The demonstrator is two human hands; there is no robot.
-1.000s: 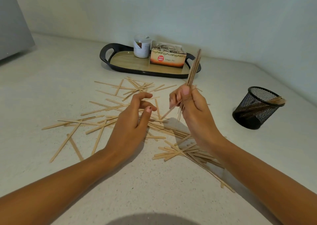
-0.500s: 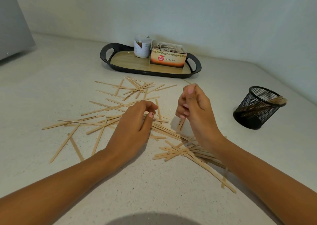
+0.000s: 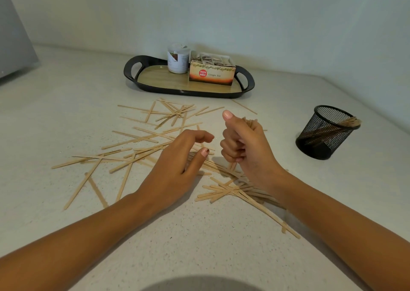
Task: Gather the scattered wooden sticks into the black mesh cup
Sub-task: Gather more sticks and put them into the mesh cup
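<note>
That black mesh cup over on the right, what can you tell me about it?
The black mesh cup looks like wire mesh with a solid rim and a dark solid base. It stands on the pale speckled counter, apart from both hands and from the scattered pile, and appears tilted in this wide-angle view. A few wooden sticks already lean inside it, their tips poking over the right side of the rim. Nothing else touches it.
</note>
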